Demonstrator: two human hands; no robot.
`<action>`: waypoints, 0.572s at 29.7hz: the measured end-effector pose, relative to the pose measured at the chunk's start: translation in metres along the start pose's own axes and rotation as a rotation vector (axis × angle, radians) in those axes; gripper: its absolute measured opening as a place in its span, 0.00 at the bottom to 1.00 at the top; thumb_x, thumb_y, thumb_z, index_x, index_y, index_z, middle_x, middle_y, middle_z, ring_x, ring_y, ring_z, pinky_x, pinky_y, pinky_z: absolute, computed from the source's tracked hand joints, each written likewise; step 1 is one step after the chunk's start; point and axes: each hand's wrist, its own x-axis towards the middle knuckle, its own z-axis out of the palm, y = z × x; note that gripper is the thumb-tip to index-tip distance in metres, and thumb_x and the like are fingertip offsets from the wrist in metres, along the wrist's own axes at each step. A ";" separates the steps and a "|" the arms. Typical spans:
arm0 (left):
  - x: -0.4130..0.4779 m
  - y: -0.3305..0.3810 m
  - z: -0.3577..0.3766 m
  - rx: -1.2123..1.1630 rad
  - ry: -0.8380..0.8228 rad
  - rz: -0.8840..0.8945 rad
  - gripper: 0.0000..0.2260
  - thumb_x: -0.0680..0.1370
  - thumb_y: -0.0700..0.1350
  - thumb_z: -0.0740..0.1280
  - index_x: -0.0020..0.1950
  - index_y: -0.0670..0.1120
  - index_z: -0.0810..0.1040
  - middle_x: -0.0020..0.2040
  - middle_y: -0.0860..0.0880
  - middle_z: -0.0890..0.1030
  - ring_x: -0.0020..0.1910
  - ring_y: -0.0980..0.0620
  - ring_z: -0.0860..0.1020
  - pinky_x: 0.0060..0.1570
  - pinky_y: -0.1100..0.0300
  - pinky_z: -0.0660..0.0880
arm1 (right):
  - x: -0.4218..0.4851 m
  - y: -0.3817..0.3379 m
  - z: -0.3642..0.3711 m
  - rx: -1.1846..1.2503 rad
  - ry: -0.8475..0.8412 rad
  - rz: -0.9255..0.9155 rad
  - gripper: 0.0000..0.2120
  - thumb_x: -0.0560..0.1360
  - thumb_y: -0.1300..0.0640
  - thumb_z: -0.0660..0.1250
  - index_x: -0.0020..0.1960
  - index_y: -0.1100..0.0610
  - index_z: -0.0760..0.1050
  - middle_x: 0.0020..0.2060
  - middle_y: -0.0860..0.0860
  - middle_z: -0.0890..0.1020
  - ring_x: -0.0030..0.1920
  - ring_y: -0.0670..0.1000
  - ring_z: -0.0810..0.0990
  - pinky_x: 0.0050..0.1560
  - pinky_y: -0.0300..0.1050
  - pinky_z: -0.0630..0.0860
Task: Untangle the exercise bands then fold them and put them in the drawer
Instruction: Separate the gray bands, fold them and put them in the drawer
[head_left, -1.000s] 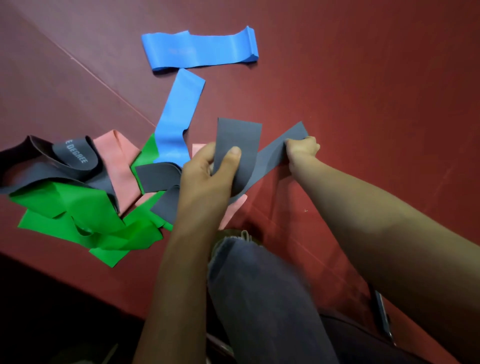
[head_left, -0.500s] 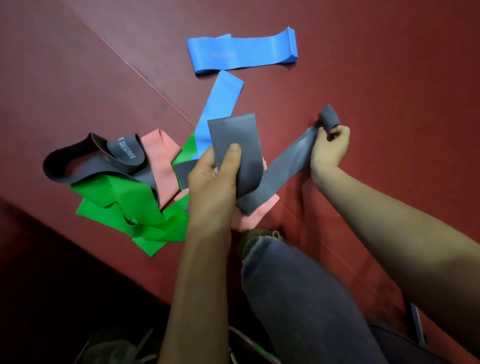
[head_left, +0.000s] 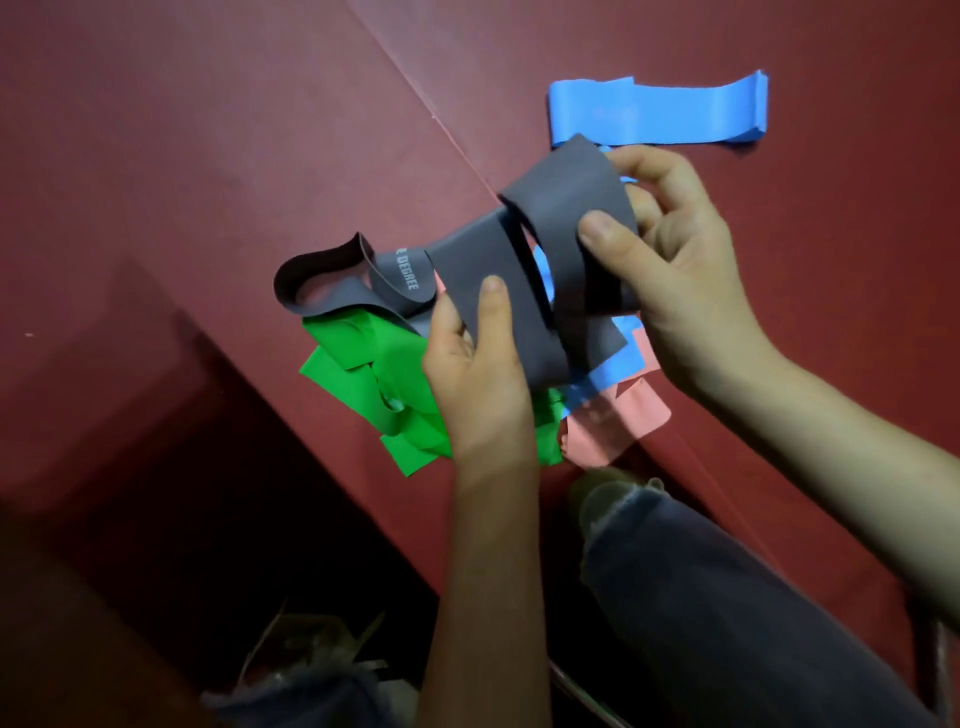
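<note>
Left hand (head_left: 478, 384) pinches one fold of a grey band (head_left: 566, 208), right hand (head_left: 675, 270) grips another, above the tangle (head_left: 363, 364) (blue band (head_left: 654, 114) at one o'clock).

A plain grey band (head_left: 566, 208) is held raised in a twisted loop. Just left of it, a printed grey band (head_left: 408, 275) is curled. Beneath it, a green band (head_left: 358, 364), a pink band (head_left: 623, 421) and a blue band (head_left: 602, 376) are heaped. Beyond it, a folded blue band (head_left: 654, 111) is laid flat.
</note>
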 end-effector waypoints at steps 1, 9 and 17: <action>0.000 0.001 -0.001 -0.009 0.003 -0.012 0.08 0.77 0.35 0.59 0.47 0.46 0.74 0.45 0.49 0.78 0.45 0.55 0.75 0.54 0.60 0.73 | -0.001 0.000 0.002 -0.020 -0.007 0.012 0.11 0.70 0.61 0.64 0.49 0.50 0.68 0.33 0.44 0.80 0.35 0.42 0.76 0.37 0.36 0.74; 0.008 0.007 -0.028 -0.100 0.052 -0.001 0.10 0.77 0.35 0.59 0.42 0.47 0.75 0.37 0.55 0.80 0.37 0.61 0.77 0.43 0.68 0.75 | -0.010 -0.007 0.023 -0.277 -0.062 -0.080 0.13 0.68 0.62 0.66 0.47 0.49 0.67 0.34 0.65 0.73 0.34 0.52 0.71 0.35 0.43 0.69; 0.016 0.010 -0.031 -0.187 0.086 -0.146 0.08 0.78 0.37 0.59 0.44 0.47 0.76 0.43 0.48 0.80 0.42 0.53 0.78 0.46 0.63 0.76 | 0.000 0.012 0.048 -0.177 -0.187 0.039 0.14 0.67 0.59 0.67 0.47 0.47 0.68 0.31 0.43 0.80 0.32 0.40 0.78 0.34 0.32 0.73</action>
